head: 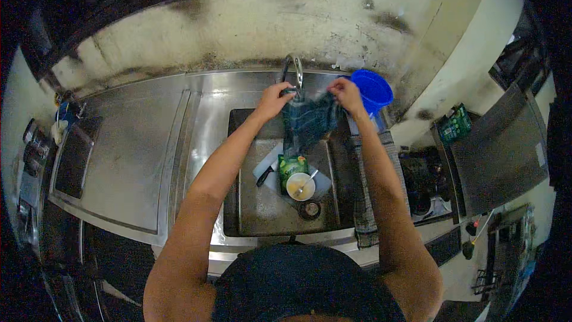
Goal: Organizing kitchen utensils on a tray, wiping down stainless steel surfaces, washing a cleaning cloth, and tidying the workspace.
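My left hand pinches one upper corner of a dark teal cloth, close to the outlet of a curved chrome faucet. The opposite corner is in the fingers of my right hand, so the cloth hangs stretched over the sink. Its edges are blurred. Below it in the basin, a green pouch bearing print lies on a pale cutting board. A white bowl rests against the pouch, with a fork in it. A black-handled knife lies to their left.
A blue plastic basket stands at the back right, near my right hand. Beneath my right forearm a striped towel hangs over the counter edge. The drain is at the basin's near side. Steel countertop extends left.
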A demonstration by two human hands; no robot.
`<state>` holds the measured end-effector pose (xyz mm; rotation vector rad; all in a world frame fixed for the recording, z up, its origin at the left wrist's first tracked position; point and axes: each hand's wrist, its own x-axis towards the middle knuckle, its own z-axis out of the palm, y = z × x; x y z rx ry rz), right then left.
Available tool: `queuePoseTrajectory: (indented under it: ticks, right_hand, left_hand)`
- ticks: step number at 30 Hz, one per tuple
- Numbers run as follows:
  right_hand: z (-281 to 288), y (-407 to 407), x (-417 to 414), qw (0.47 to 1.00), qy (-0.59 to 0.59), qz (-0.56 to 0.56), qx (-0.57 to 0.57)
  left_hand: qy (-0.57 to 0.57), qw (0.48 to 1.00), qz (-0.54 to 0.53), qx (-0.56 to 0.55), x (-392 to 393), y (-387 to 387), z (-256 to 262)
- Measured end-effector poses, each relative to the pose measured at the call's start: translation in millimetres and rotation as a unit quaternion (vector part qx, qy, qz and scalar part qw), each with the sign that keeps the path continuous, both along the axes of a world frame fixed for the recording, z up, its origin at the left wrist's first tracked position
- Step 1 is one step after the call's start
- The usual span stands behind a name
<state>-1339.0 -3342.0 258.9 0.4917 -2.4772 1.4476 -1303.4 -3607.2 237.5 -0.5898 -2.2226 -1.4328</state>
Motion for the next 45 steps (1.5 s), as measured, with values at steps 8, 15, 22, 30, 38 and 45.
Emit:
queuePoseTrajectory:
  ticks: [8, 15, 22, 30, 38, 45]
  right_hand:
    - [9, -55, 26, 0.96, -0.159, 0.221, 0.06]
    - [-66, -43, -56, 0.978, -0.179, 0.09, -0.065]
    - [-129, -134, -127, 0.982, 0.137, 0.042, 0.126]
    - [-107, -169, -140, 0.985, -0.003, 0.104, 0.138]
    - [-165, -113, -196, 0.985, 0.028, 0.076, 0.15]
    - [-122, -103, -148, 0.969, 0.051, 0.047, 0.239]
  left_hand:
    - [-0.031, 0.995, -0.061, -0.078, 17, 14, 8]
    - [-0.063, 0.987, -0.048, -0.142, 54, 12, 8]
    - [-0.011, 0.994, -0.005, -0.109, 69, -10, 26]
    - [-0.043, 0.991, -0.003, -0.128, 59, -18, 41]
    - [-0.054, 0.99, -0.052, -0.118, 36, 13, 36]
    - [-0.05, 0.992, -0.03, -0.111, 44, 13, 13]
